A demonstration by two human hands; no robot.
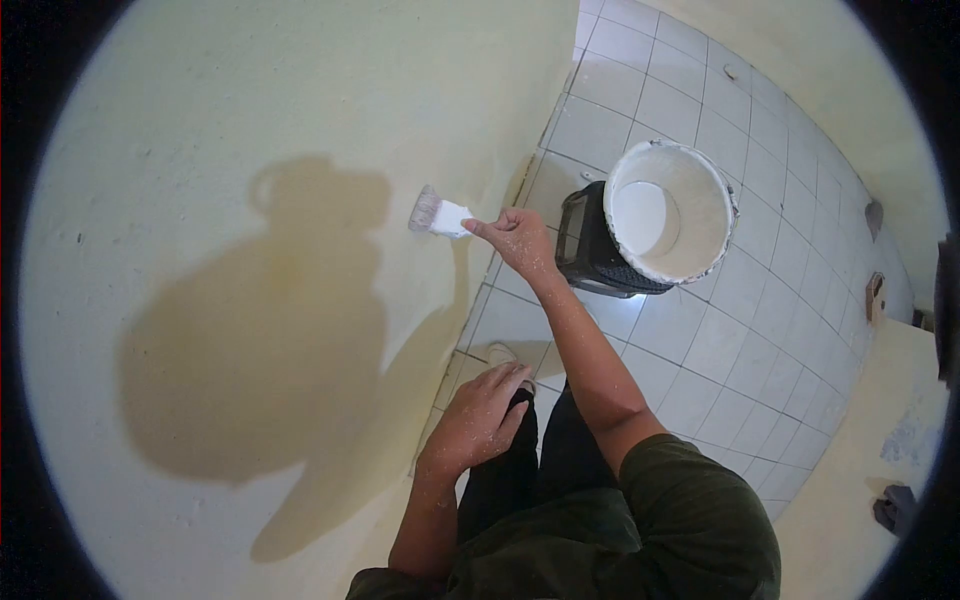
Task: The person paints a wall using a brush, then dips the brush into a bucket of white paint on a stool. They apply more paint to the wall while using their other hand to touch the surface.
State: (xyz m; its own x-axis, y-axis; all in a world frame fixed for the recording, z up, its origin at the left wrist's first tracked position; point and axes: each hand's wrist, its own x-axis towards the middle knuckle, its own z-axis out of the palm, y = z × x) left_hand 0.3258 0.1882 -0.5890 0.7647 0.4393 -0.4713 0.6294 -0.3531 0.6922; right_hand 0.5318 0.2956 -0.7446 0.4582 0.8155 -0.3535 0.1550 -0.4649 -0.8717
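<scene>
My right hand (516,240) grips a wide paintbrush (440,214) by its white-coated end, thumb and fingers pinched together. Its bristles point left and overlap the pale yellow wall (330,90). Flecks of white dot the hand and forearm. Over my dark-trousered leg, my left hand (480,415) rests with its fingers stretched out, holding nothing. To the right of the brush hand stands a white bucket (712,190) with a paint-smeared rim and white paint (640,218) in the bottom.
A black plastic stool (597,262) carries the bucket. Light square tiles (690,335) cover the floor, meeting the wall along a dark line. My shadow (270,340) falls on the wall. A dark bundle (893,508) lies at the far right.
</scene>
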